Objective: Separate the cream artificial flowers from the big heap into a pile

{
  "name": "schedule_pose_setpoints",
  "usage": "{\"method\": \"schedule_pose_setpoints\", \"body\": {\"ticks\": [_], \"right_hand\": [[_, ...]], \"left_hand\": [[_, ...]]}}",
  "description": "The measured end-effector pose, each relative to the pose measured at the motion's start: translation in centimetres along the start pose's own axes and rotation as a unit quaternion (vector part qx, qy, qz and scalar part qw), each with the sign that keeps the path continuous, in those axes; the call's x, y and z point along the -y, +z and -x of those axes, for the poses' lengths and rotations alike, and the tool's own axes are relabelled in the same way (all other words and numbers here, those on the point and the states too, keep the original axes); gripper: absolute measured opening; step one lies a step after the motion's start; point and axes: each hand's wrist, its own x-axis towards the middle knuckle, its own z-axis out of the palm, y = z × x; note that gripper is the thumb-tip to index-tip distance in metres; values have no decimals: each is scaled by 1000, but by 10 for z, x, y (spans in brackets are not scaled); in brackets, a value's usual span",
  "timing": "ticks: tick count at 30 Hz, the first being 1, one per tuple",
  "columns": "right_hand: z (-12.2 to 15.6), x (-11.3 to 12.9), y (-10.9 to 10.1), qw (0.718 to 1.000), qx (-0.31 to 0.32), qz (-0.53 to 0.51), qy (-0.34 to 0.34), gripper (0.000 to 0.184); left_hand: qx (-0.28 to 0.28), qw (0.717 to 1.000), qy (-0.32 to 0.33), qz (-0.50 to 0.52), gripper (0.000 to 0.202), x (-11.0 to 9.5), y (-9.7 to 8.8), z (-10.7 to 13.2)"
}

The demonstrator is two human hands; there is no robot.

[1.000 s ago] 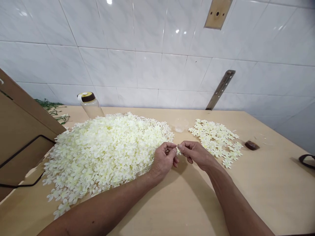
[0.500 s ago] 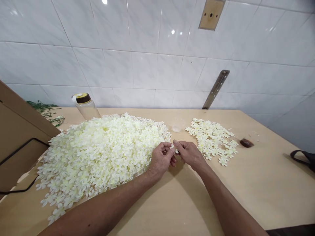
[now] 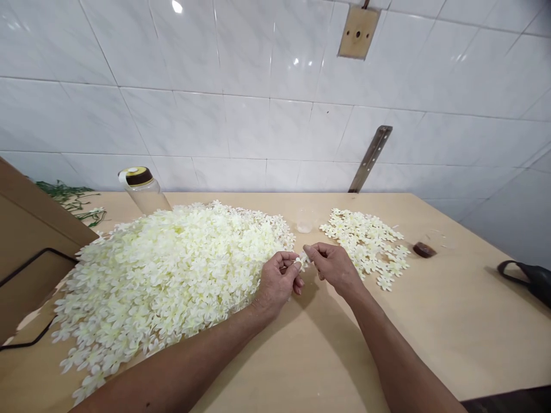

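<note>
Both hands: left hand (image 3: pixel 276 282) and right hand (image 3: pixel 336 268) come close together at one small white flower (image 3: pixel 302 262), just above the worktop (image 3: pixel 275 367).
Left hand: thumb and finger pinched on the flower.
Right hand: thumb and finger tips near each other, by the flower's far edge. I cannot tell if they hold it or some tiny bit on it.
Flower: between the two hands, up off the worktop. It is too small to see well.
Step now: looks like fine finger work on this one flower, with the left hand holding and the right hand working.
Next move: I think it calls for a soft, steady left pinch and a small, careful move of the right fingertips. A hard squeeze could bend the flower.
Big pile (image 3: pixel 172 269): a heap of white flowers beside the left hand.
Small pile (image 3: pixel 364 238): fewer flowers, lying flatter, just past the right hand.
Cup (image 3: pixel 306 222): small and clear, between the piles.
Bottle (image 3: pixel 148 195): behind the big pile, with a brown and yellow lid.
Green stems (image 3: pixel 69 198): far left, behind the box (image 3: pixel 34 229).
</note>
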Motion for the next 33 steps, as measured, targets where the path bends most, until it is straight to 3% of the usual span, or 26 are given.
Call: {"method": "schedule_pose_setpoints", "body": {"ticks": [5, 9, 15, 22, 33], "right_hand": [[-4, -2, -2, 988, 10, -150, 39, 49], [-3, 1, -2, 977, 17, -201, 61, 52], [-1, 10, -4, 969, 44, -232, 70, 52], [0, 7, -15, 963, 111, -239, 55, 40], [1, 7, -16, 962, 78, -260, 33, 44]], "left_hand": [[11, 999, -36, 7, 40, 1, 0, -1], [24, 998, -61, 18, 40, 2, -1, -2], [7, 998, -44, 37, 32, 2, 0, -3], [19, 998, -47, 34, 26, 3, 0, -3], [26, 997, -52, 41, 30, 3, 0, -2]]}}
